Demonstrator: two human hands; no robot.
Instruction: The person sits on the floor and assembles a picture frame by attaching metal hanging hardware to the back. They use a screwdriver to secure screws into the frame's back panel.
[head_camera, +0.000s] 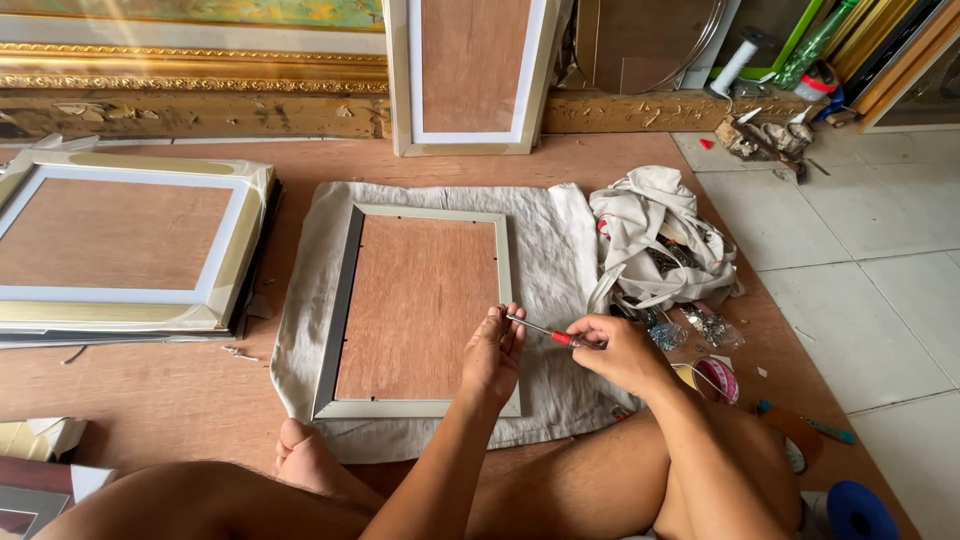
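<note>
Two hands are working at the picture frame (415, 310): the right hand (618, 350) is squeezing a screwdriver (545, 332) whose tip could be slipping into left hand (493, 352) fingers (512, 325), pinched together beside it.

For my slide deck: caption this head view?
Left hand steadies picture frame while right hand works screwdriver at its edge.
</note>
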